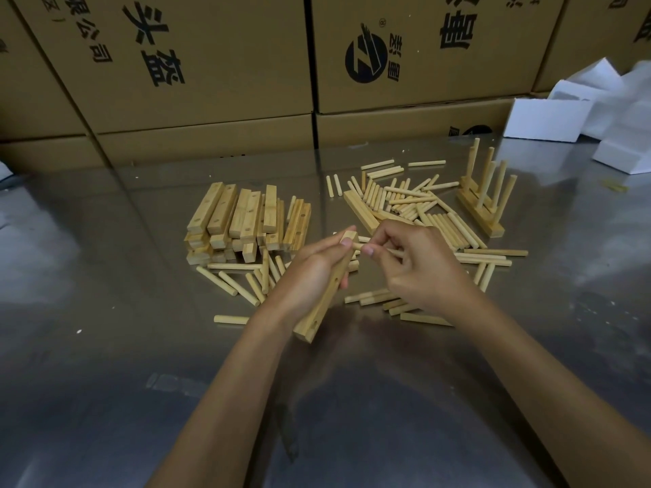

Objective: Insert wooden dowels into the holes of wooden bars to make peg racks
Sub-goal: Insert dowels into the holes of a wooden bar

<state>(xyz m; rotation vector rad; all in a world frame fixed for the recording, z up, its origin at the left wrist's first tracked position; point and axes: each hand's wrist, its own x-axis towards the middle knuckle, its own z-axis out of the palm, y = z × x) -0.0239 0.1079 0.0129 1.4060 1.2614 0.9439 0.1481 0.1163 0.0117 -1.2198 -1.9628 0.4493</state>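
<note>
Cardboard boxes [197,65] stand stacked along the far edge of the steel table [105,346]; they are closed, so their contents cannot be seen. My left hand [310,269] curls round a wooden bar [327,297], held tilted above the table with its near end low and two holes showing on its right face. My right hand [412,265] pinches a dowel [359,246] between thumb and forefinger, its tip at the bar's upper end; whether it has entered a hole I cannot tell, as my fingers cover the spot. A pile of drilled bars [243,220] lies far left of my hands, loose dowels [419,206] scatter far right, and a finished peg rack [484,202] stands upright beyond them. White foam pieces [577,110] sit at the far right. The near half of the table is bare steel.
</note>
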